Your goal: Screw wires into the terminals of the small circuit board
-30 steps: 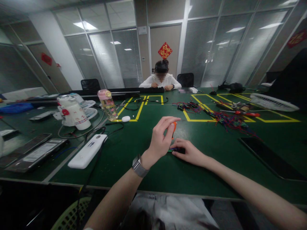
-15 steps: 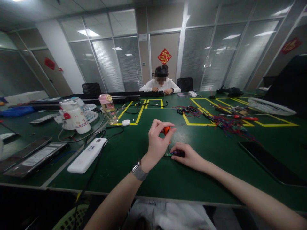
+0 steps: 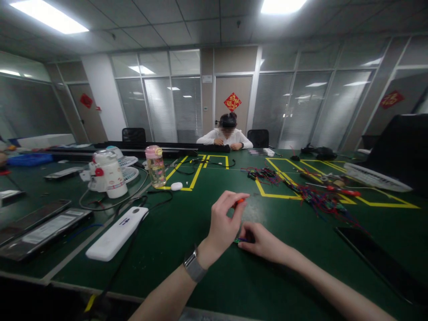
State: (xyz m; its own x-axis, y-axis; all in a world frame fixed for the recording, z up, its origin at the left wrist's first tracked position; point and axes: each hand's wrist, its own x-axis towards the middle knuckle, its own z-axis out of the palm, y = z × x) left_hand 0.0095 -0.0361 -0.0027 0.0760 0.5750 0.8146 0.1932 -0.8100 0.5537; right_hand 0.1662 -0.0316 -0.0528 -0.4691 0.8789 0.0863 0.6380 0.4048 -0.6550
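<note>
My left hand (image 3: 224, 220) is raised over the table with thumb and fingers closed on the orange handle of a small screwdriver (image 3: 240, 202). Its shaft is hidden behind the hand now; half a second ago it pointed down at the board. Below and to the right, my right hand (image 3: 262, 239) rests on the green table and pinches a small green circuit board (image 3: 237, 240) at its edge. Something dark purple, perhaps wires, shows faintly under those fingers. Most of the board is covered by my hands.
A white device (image 3: 117, 234), a pink-lidded bottle (image 3: 155, 167) and a white jug (image 3: 113, 176) stand to the left. Tangled wires (image 3: 317, 198), a red-handled screwdriver (image 3: 344, 191) and a dark flat slab (image 3: 371, 256) lie right. Across the table sits a person (image 3: 228, 133).
My view has tilted up, so everything sits lower in the picture. Less of the orange handle shows between my left fingers. Both hands keep their holds.
</note>
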